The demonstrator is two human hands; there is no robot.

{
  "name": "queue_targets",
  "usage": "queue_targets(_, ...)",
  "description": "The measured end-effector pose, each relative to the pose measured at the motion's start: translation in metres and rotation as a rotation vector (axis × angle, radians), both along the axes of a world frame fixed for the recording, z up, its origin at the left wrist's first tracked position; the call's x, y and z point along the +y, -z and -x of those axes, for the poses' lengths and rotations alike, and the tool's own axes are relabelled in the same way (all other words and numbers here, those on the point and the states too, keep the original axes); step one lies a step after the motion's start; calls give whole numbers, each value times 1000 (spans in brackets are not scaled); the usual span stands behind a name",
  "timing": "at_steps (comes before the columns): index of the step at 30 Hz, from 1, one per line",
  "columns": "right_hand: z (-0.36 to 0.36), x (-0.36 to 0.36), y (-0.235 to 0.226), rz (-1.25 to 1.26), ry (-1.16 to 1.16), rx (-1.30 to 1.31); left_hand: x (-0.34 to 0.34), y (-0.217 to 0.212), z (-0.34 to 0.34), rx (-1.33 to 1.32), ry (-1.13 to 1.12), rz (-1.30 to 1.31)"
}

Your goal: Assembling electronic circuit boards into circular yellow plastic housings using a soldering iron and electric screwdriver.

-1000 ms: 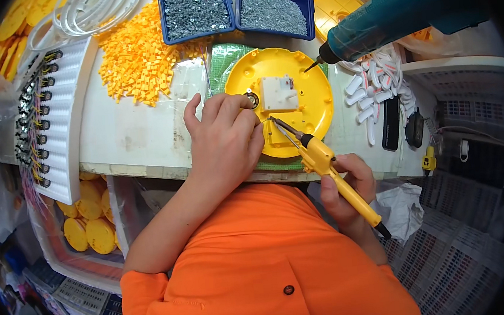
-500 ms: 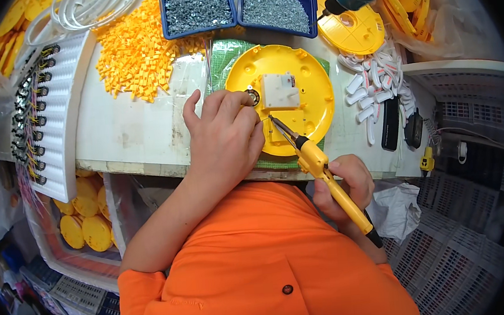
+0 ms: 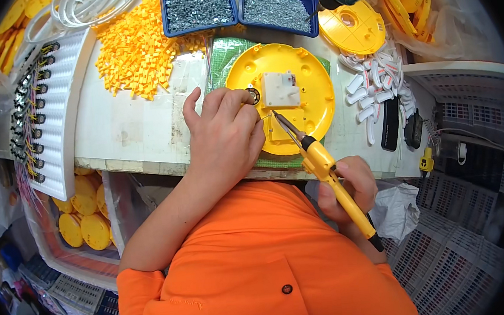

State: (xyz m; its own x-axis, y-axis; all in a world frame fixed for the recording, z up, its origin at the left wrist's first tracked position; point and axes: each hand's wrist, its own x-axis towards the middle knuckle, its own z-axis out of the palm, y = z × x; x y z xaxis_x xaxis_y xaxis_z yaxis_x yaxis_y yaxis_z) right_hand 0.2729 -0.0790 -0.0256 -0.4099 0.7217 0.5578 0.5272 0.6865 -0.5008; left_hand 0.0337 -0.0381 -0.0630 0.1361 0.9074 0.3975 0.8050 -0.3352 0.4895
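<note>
If the yellow soldering gun (image 3: 318, 159) slips, the left hand (image 3: 228, 134) could get burned, since its curled fingers sit right by the tip; can't tell what they're pinching. The right hand (image 3: 359, 185) is wrapped round the handle. Gun's long axis slants over the counter (image 3: 136, 134) front edge, tip above the yellow shell (image 3: 319, 106), pointing away and left.

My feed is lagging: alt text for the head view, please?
A person's right hand holds a yellow soldering tool, its tip over a round yellow shell bearing a white box; the left hand is over the shell's left edge. Behind lie small yellow parts and two blue bins of metal pieces.
</note>
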Motion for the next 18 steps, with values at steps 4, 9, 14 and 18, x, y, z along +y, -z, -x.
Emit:
queue_targets(4,-5,-2,1,18,18,58,0,-1,0,14,-6,-2)
queue_targets(9,-9,-4,5,26,36,95,0,0,0,20,-2,-1)
queue_targets(14,-8,-3,5,4,45,105,0,0,-1,28,-7,-6)
queue_targets(18,-10,-3,6,15,44,103,0,-2,-1,26,-3,2)
